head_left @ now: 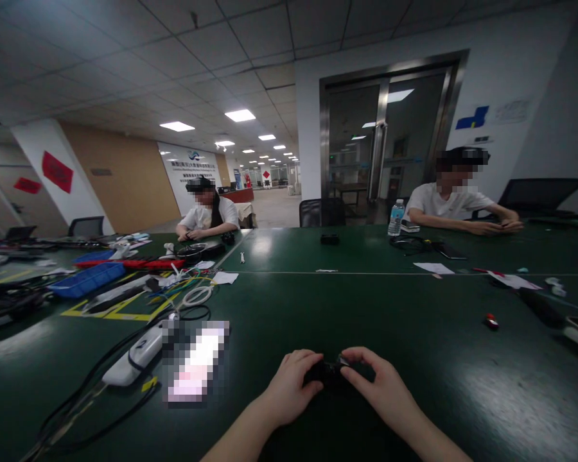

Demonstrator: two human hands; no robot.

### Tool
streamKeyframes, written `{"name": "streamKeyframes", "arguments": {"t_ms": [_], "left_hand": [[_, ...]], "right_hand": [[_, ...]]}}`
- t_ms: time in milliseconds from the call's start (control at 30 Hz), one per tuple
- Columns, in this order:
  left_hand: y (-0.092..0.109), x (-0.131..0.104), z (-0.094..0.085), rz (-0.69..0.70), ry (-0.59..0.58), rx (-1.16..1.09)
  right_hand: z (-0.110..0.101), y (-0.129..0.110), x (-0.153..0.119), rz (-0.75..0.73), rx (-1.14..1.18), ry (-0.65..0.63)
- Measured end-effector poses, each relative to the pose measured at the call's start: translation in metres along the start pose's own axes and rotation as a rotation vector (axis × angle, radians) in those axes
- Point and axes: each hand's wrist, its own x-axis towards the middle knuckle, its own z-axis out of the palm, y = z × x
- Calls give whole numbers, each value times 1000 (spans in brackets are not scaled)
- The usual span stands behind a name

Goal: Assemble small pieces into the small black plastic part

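Both hands meet over the near part of the green table (264, 305). A small black object (331, 370) sits between them; its kind is too dark to make out. My left hand (289, 388) is closed on its left side, thumb below and fingers above. From the right, my right hand (384, 387) pinches the same object between thumb and index finger, near a small greyish part at its top. The fingers cover much of it. Left of my hands lies a lit, blurred-out phone-like screen (200, 362).
A white power strip (139, 356) with black cables lies at the left, near blue trays (89, 279) and tangled wires. Across the table sit two people. A water bottle (395, 218), a black box-like item (329, 239), papers (433, 268) and a small red item (491, 321) lie about.
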Motion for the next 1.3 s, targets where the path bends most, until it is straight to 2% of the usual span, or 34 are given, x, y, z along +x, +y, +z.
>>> {"name": "streamKeyframes", "arguments": {"t_ms": [467,633,833,1300], "left_hand": [[0,-1,-2,-1,-13,-16],[-1,-1,-2,-15,-28,-24],[-3,-1,-1,-17,-30,-19],[1,-2,-5,-43,-58,-36]], "right_hand": [[-21,8,4,89,265,141],[-28,6,3,150,386,266],[-32,4,4,179,641,404],[-43,-2,2,180,969,433]]}}
